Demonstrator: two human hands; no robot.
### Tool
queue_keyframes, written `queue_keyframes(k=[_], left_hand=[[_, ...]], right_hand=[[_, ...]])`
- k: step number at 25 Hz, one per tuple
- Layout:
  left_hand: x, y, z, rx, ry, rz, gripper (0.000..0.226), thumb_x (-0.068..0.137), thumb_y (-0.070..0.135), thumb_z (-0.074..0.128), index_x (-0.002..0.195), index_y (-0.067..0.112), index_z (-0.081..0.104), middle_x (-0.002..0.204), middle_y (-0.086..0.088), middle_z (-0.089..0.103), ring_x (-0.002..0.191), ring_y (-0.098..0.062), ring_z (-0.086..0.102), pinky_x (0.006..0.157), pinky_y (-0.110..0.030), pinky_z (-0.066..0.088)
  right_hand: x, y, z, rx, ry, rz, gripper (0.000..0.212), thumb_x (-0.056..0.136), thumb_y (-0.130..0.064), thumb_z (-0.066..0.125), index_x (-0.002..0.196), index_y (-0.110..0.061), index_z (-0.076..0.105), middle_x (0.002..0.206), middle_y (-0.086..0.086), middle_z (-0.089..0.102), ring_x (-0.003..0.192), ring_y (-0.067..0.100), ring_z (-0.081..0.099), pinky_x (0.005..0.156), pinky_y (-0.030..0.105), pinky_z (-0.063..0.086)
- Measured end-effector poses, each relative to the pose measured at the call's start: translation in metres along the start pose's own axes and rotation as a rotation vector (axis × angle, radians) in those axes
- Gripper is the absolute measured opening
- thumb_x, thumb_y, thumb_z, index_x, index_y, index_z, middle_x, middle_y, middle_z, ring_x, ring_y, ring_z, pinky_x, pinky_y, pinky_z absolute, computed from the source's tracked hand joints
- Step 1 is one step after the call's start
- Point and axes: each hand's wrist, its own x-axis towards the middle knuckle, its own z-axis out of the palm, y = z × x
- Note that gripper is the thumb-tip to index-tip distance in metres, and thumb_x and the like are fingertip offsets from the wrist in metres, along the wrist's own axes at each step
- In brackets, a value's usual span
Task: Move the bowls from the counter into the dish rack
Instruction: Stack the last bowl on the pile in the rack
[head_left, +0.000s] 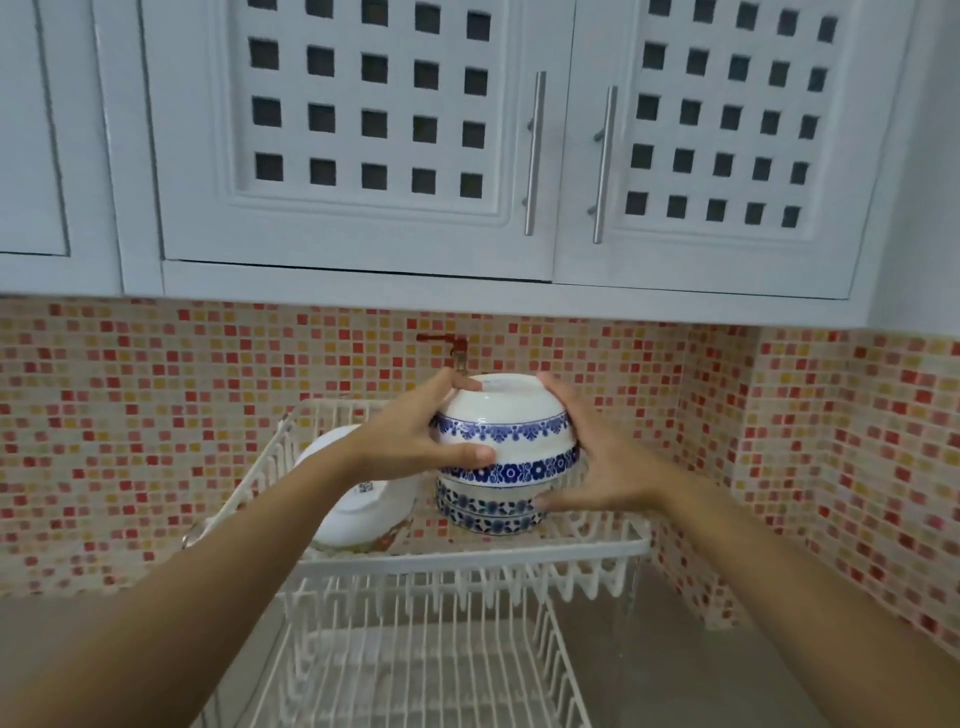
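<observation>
A stack of upside-down white bowls with blue flower bands (506, 457) stands on the upper tier of the white wire dish rack (467, 556). My left hand (415, 436) grips the left side of the top bowl (504, 415), thumb across its blue band. On the stack's right side is my right hand (592, 457), fingers over the top bowl's base and thumb low against the lower bowls. A plain white bowl (358, 509) leans on its side in the rack's left part, partly hidden by my left forearm.
The rack's lower tier (415, 660) of white wires lies in front, on a grey counter (701, 665). A red and orange mosaic wall (156, 415) with a red tap (447, 345) is behind. White cupboards with metal handles (535, 150) hang overhead.
</observation>
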Motion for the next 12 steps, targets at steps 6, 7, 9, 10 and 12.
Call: queue_keyframes(k=[6, 7, 9, 10, 12], left_hand=[[0.001, -0.009, 0.037, 0.401, 0.002, 0.051, 0.094, 0.060, 0.054, 0.080, 0.132, 0.025, 0.028, 0.148, 0.008, 0.015, 0.125, -0.003, 0.024, 0.108, -0.022, 0.030], [0.001, -0.009, 0.042, 0.437, -0.008, 0.059, 0.094, 0.060, 0.053, 0.081, 0.132, 0.024, 0.028, 0.152, 0.010, 0.005, 0.128, -0.003, 0.018, 0.107, -0.020, 0.025], [0.004, -0.013, 0.050, 0.463, -0.025, 0.058, 0.094, 0.060, 0.051, 0.081, 0.131, 0.024, 0.027, 0.155, 0.008, -0.004, 0.139, -0.010, 0.013, 0.110, -0.024, 0.022], [0.005, -0.014, 0.053, 0.466, -0.030, 0.053, 0.095, 0.060, 0.050, 0.082, 0.132, 0.025, 0.026, 0.156, 0.006, -0.003, 0.143, -0.014, 0.010, 0.113, -0.028, 0.023], [0.006, -0.017, 0.058, 0.471, -0.031, 0.055, 0.102, 0.059, 0.047, 0.084, 0.138, 0.028, 0.021, 0.154, 0.004, 0.002, 0.144, -0.018, 0.008, 0.115, -0.035, 0.023]], right_hand=[[0.001, 0.020, 0.014, 0.171, -0.055, 0.064, 0.115, 0.063, -0.055, 0.079, 0.146, -0.044, 0.000, 0.149, -0.028, 0.007, 0.141, 0.004, 0.017, 0.116, 0.034, 0.028], [0.003, 0.025, 0.015, 0.139, -0.066, 0.068, 0.117, 0.060, -0.052, 0.082, 0.145, -0.045, 0.003, 0.150, -0.027, 0.010, 0.139, 0.002, 0.018, 0.116, 0.037, 0.027], [0.003, 0.029, 0.018, 0.067, -0.081, 0.058, 0.114, 0.054, -0.052, 0.086, 0.140, -0.048, 0.011, 0.147, -0.027, 0.015, 0.136, 0.000, 0.020, 0.115, 0.039, 0.028], [0.004, 0.030, 0.021, 0.036, -0.078, 0.052, 0.117, 0.052, -0.054, 0.086, 0.142, -0.045, 0.011, 0.149, -0.024, 0.014, 0.138, 0.002, 0.019, 0.115, 0.041, 0.028], [0.005, 0.034, 0.025, -0.013, -0.083, 0.068, 0.128, 0.050, -0.058, 0.084, 0.147, -0.038, 0.004, 0.154, -0.019, 0.007, 0.143, 0.007, 0.012, 0.117, 0.044, 0.025]])
